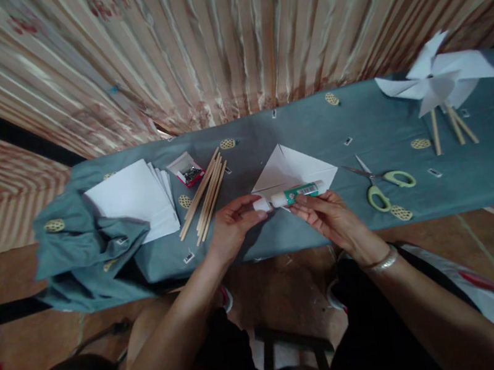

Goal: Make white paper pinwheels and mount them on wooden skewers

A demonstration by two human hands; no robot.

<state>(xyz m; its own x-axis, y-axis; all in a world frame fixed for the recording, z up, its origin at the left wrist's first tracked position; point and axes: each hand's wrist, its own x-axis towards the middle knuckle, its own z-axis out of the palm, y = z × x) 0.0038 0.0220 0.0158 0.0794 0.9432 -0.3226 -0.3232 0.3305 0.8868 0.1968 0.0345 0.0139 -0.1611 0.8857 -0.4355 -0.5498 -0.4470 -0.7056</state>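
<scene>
My right hand (326, 213) grips a green-and-white glue stick (301, 193), held sideways above the table. Between the fingers of my left hand (234, 221) is its white cap (261, 205), just apart from the stick's end. Behind and below both hands lies a square of white paper (293, 165) with cuts running in from its corners; the hands and the glue stick hide its near part. To the right of the paper, scissors (374, 180) with light green handles rest with blades spread.
Left of my hands lie several wooden sticks (205, 194), a small box of metal pins (187, 170) and stacked white paper (134, 196). White paper pinwheels (434, 77) on sticks lie at the right. A striped curtain (224, 38) hangs behind the cloth-covered table (261, 126).
</scene>
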